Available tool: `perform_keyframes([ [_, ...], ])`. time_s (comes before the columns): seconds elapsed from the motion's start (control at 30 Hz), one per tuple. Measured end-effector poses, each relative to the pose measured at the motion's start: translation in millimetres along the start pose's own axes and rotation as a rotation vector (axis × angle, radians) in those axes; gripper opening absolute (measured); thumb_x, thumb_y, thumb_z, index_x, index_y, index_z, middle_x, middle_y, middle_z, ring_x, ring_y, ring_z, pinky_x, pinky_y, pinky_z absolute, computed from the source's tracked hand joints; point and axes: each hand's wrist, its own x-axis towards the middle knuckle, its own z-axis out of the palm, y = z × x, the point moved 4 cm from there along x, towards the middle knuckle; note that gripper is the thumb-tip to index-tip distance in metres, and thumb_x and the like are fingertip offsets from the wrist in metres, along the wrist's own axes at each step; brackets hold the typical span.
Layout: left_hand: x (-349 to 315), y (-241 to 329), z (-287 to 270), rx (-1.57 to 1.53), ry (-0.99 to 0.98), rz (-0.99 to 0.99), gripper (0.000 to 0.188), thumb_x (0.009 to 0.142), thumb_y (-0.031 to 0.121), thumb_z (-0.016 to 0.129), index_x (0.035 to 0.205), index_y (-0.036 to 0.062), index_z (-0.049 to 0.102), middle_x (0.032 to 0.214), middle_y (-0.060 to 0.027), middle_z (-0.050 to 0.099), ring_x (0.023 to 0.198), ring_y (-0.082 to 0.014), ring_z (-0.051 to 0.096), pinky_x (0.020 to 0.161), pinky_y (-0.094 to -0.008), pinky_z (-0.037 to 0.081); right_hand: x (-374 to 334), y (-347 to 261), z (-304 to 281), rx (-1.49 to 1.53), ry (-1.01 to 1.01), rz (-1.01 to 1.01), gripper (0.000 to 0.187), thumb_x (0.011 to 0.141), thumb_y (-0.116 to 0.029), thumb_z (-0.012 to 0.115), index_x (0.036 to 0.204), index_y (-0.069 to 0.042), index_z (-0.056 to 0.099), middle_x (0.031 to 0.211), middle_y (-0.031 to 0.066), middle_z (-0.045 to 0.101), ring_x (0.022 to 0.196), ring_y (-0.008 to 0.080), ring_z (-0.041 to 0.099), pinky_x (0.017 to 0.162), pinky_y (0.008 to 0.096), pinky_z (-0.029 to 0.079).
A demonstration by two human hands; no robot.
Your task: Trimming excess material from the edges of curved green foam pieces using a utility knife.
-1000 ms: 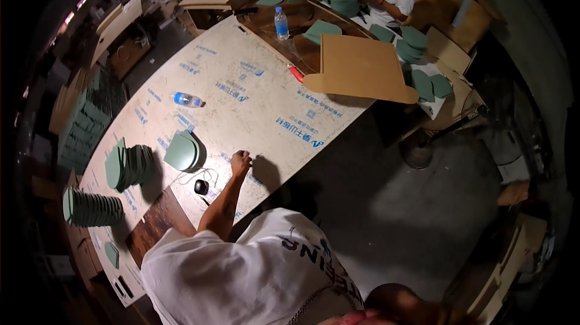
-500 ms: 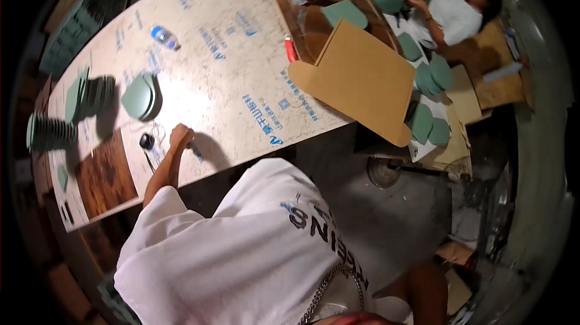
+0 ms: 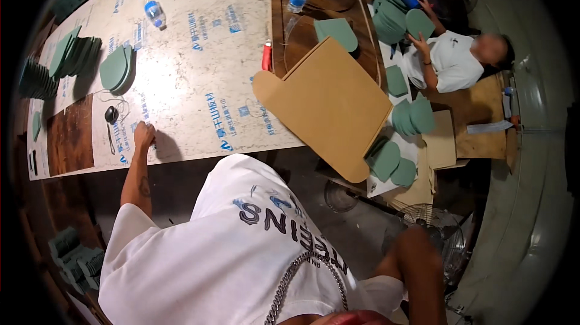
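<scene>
My right hand is out of sight past my elbow, so I cannot tell its state; my left hand (image 3: 144,134) rests loosely curled and empty near the near edge of the printed board (image 3: 199,65). Just left lies one small black device (image 3: 111,113) with its cord; farther off, two water bottles (image 3: 154,12) and bare board to the right.

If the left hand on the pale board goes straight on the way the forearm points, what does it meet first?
Probably bare board. The left hand points up the pale board; the green pieces lie slightly left of that line, though fisheye bending makes this uncertain.
</scene>
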Motion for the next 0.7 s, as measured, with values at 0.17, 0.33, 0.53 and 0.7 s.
perform_keyframes([
  [0.17, -8, -4, 32, 0.061, 0.152, 0.047, 0.028, 0.09, 0.021, 0.054, 0.09, -0.0065, 0.05, 0.072, -0.0251, 0.065, 0.053, -0.033, 0.067, 0.049, -0.0409, 0.054, -11, 12, -21, -0.025, -0.002, -0.016, 0.028, 0.094, -0.03, 0.06, 0.09, -0.004, 0.053, 0.081, 0.0102, 0.056, 0.075, 0.0247, 0.055, 0.067, 0.0366, 0.047],
  [0.33, -22, 30, 57, 0.005, 0.174, 0.105, 0.033, 0.09, 0.026, 0.053, 0.089, -0.0075, 0.051, 0.074, -0.027, 0.065, 0.055, -0.0347, 0.067, 0.053, -0.0412, 0.055, -16, 18, -34, -0.048, -0.03, -0.023, 0.028, 0.095, -0.031, 0.059, 0.089, -0.004, 0.053, 0.082, 0.0108, 0.057, 0.077, 0.0256, 0.056, 0.069, 0.0374, 0.047],
  [0.53, -14, 66, 90, -0.064, 0.155, 0.258, 0.045, 0.092, 0.026, 0.049, 0.115, -0.0125, 0.054, 0.072, -0.0245, 0.065, 0.053, -0.0313, 0.066, 0.05, -0.0394, 0.053, -17, 15, -43, -0.085, -0.046, -0.05, 0.03, 0.095, -0.033, 0.057, 0.089, -0.004, 0.054, 0.083, 0.0114, 0.057, 0.079, 0.0267, 0.057, 0.071, 0.0385, 0.047],
  [0.7, -7, 92, 116, -0.009, 0.069, 0.275, 0.04, 0.094, 0.025, 0.052, 0.122, -0.0044, 0.052, 0.068, -0.0189, 0.065, 0.054, -0.0266, 0.064, 0.049, -0.0372, 0.051, -18, 12, -40, -0.123, -0.074, -0.055, 0.031, 0.096, -0.034, 0.056, 0.088, -0.004, 0.054, 0.084, 0.0118, 0.058, 0.081, 0.0275, 0.057, 0.073, 0.0391, 0.047],
])
